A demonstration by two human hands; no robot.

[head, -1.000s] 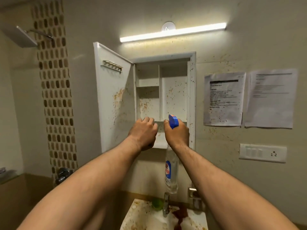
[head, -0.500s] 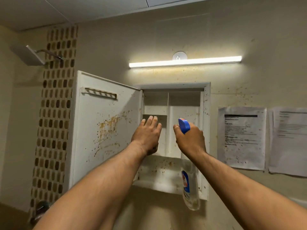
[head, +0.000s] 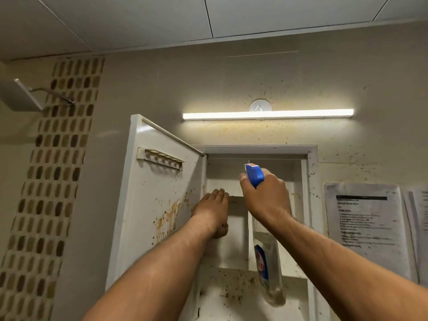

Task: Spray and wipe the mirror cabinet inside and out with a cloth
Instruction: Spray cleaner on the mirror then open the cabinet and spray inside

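Head view: right hand (head: 266, 200) wraps spray bottle (head: 268, 269) at the neck, nozzle into the open mirror cabinet (head: 254, 149) — light stiff plastic, likely slick wet, so grip the neck. Left hand (head: 212, 212) flat, fingers straight on an inner shelf (head: 236, 196) — no cloth visible.

A tube light (head: 268, 114) above centre burns white, washing the wall (head: 254, 133) beneath warm yellow; the rest is dim. Papers (head: 366, 223) at the right edge look blurred, and lines bow near the borders.
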